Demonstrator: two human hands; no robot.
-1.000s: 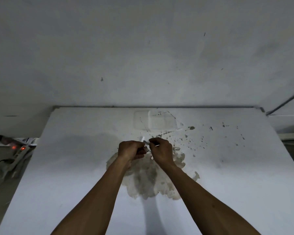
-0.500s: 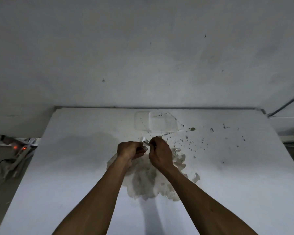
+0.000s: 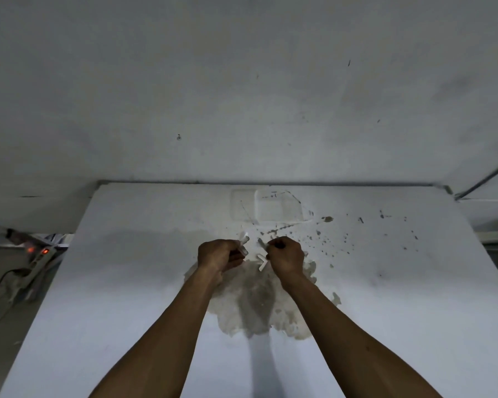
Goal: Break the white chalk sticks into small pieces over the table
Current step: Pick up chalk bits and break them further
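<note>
Both my hands are held over the middle of the white table [image 3: 127, 297]. My left hand [image 3: 220, 255] grips short white chalk pieces [image 3: 244, 242] that stick out past its fingers toward the right. My right hand [image 3: 286, 257] grips other white chalk pieces [image 3: 262, 261] that jut out to the left and downward. A small gap separates the two bundles. How many pieces lie inside each fist is hidden by the curled fingers.
A large brownish stain [image 3: 259, 305] spreads on the table under my hands, with dark specks [image 3: 328, 242] to the right. A faint rectangular outline [image 3: 270, 209] marks the far side. A power strip with red lights [image 3: 38, 252] lies on the floor at the left.
My hands, joined on the chalk a second ago, have pulled apart sideways. The chalk has snapped and each hand now holds separate pieces.
</note>
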